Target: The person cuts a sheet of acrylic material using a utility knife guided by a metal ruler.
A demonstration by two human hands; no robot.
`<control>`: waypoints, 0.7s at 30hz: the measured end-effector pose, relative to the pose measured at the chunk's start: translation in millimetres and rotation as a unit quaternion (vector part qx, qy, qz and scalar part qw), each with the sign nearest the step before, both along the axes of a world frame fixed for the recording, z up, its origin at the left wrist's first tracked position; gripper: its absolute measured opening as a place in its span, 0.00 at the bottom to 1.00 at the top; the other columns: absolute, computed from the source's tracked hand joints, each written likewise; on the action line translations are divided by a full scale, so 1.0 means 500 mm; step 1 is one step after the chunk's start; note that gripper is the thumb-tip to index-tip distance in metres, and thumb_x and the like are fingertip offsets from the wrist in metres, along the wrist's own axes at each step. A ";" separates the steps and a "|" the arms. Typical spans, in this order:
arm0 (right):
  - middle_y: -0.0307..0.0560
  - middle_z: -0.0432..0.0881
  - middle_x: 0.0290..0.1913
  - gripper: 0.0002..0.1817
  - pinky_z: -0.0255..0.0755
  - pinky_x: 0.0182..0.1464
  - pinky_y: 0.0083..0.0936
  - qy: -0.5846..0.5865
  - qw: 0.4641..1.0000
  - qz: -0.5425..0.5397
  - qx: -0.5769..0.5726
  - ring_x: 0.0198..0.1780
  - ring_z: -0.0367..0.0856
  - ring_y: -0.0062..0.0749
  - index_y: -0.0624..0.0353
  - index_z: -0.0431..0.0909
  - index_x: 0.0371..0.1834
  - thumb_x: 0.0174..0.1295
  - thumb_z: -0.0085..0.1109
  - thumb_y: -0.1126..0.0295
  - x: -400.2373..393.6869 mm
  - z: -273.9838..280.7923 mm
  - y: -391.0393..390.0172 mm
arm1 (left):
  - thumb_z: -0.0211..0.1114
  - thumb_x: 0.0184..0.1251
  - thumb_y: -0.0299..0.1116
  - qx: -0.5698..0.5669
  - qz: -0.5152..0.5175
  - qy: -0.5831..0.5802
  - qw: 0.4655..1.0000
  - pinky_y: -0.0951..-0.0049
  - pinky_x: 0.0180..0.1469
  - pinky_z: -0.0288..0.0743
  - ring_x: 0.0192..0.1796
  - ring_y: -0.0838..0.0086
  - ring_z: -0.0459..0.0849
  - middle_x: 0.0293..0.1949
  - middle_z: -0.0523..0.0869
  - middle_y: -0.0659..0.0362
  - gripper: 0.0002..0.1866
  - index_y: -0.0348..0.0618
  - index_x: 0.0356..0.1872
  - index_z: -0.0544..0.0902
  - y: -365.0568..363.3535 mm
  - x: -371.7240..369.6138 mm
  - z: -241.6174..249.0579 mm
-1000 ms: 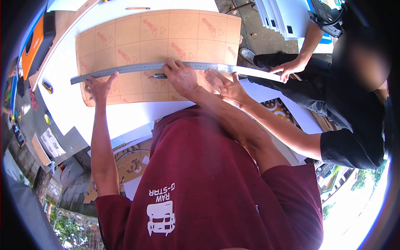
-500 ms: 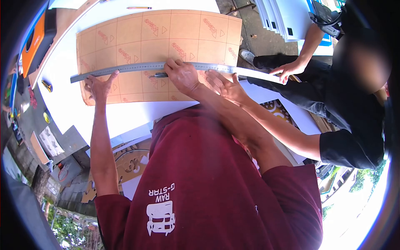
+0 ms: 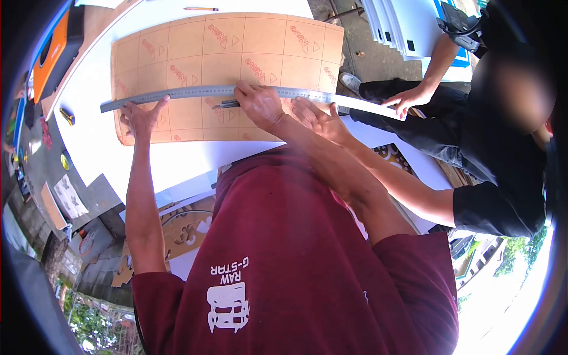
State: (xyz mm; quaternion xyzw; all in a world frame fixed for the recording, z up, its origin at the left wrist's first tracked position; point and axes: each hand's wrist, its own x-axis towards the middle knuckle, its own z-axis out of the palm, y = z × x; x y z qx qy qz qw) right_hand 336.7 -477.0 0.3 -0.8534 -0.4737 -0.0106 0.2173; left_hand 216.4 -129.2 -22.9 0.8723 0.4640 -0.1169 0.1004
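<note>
A long metal ruler (image 3: 195, 92) lies across a brown paper-covered sheet (image 3: 183, 53) printed with red lettering and grid lines. My left hand (image 3: 141, 118) rests at the ruler's lower edge near its left end, thumb and fingers spread apart. My right hand (image 3: 260, 106) is closed beside the middle of the ruler, touching it. From its fingers a dark, slim pen (image 3: 228, 104) sticks out to the left; its tip is hard to make out. A co-worker's hand (image 3: 319, 121) presses the ruler just right of mine, and the co-worker's other hand (image 3: 411, 97) holds the right end.
Under the sheet is a white tabletop (image 3: 89, 148). A pencil (image 3: 201, 9) lies at the far edge and a yellow-and-black cutter (image 3: 67, 116) at the left. An orange-and-black box (image 3: 53, 56) stands far left. The co-worker (image 3: 503, 154) sits close on the right, near stacked white panels (image 3: 399, 29).
The view has shifted very slightly. Both my hands, the co-worker's hands and the ruler keep essentially the same places on the sheet.
</note>
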 end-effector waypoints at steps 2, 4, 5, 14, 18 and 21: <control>0.42 0.77 0.39 0.07 0.80 0.33 0.34 0.009 1.000 -0.007 -0.008 0.34 0.86 0.35 0.57 0.77 0.37 0.56 0.63 0.74 0.001 0.010 -0.002 | 0.73 0.36 0.85 -0.001 0.001 -0.005 1.000 0.09 0.66 0.53 0.81 0.38 0.46 0.78 0.50 0.38 0.84 0.26 0.81 0.45 0.011 -0.008 -0.020; 0.43 0.78 0.38 0.08 0.80 0.32 0.37 0.040 0.999 -0.025 0.001 0.33 0.86 0.38 0.56 0.77 0.39 0.57 0.64 0.73 -0.013 0.013 -0.005 | 0.72 0.36 0.85 0.007 -0.001 -0.006 1.000 0.09 0.65 0.55 0.81 0.37 0.47 0.76 0.52 0.38 0.83 0.26 0.80 0.46 0.012 -0.007 -0.025; 0.44 0.79 0.37 0.08 0.80 0.32 0.38 0.057 0.998 -0.034 0.004 0.32 0.86 0.40 0.55 0.77 0.39 0.58 0.64 0.73 -0.025 0.015 -0.009 | 0.72 0.36 0.85 0.010 -0.002 -0.005 1.000 0.09 0.65 0.56 0.81 0.37 0.48 0.75 0.53 0.37 0.83 0.26 0.80 0.47 0.012 -0.011 -0.027; 0.49 0.86 0.34 0.10 0.82 0.37 0.46 0.284 0.957 0.039 -0.034 0.36 0.88 0.51 0.56 0.80 0.39 0.62 0.66 0.64 -0.131 0.067 -0.074 | 0.74 0.36 0.84 0.012 0.014 0.029 0.999 0.17 0.66 0.61 0.81 0.37 0.49 0.76 0.53 0.36 0.81 0.28 0.80 0.48 -0.006 0.000 -0.003; 0.51 0.88 0.34 0.11 0.82 0.39 0.48 0.317 0.947 0.018 -0.049 0.36 0.88 0.52 0.57 0.80 0.39 0.64 0.66 0.62 -0.132 0.072 -0.079 | 0.73 0.36 0.84 0.010 0.013 0.024 1.000 0.15 0.66 0.60 0.81 0.37 0.49 0.77 0.53 0.36 0.81 0.28 0.80 0.48 -0.010 0.003 0.002; 0.55 0.88 0.34 0.13 0.82 0.40 0.50 0.326 0.945 -0.014 -0.020 0.36 0.88 0.55 0.58 0.80 0.40 0.64 0.67 0.61 -0.135 0.086 -0.075 | 0.73 0.37 0.84 0.005 0.021 0.025 0.999 0.12 0.67 0.57 0.81 0.37 0.48 0.77 0.53 0.37 0.80 0.30 0.80 0.50 -0.010 0.006 0.005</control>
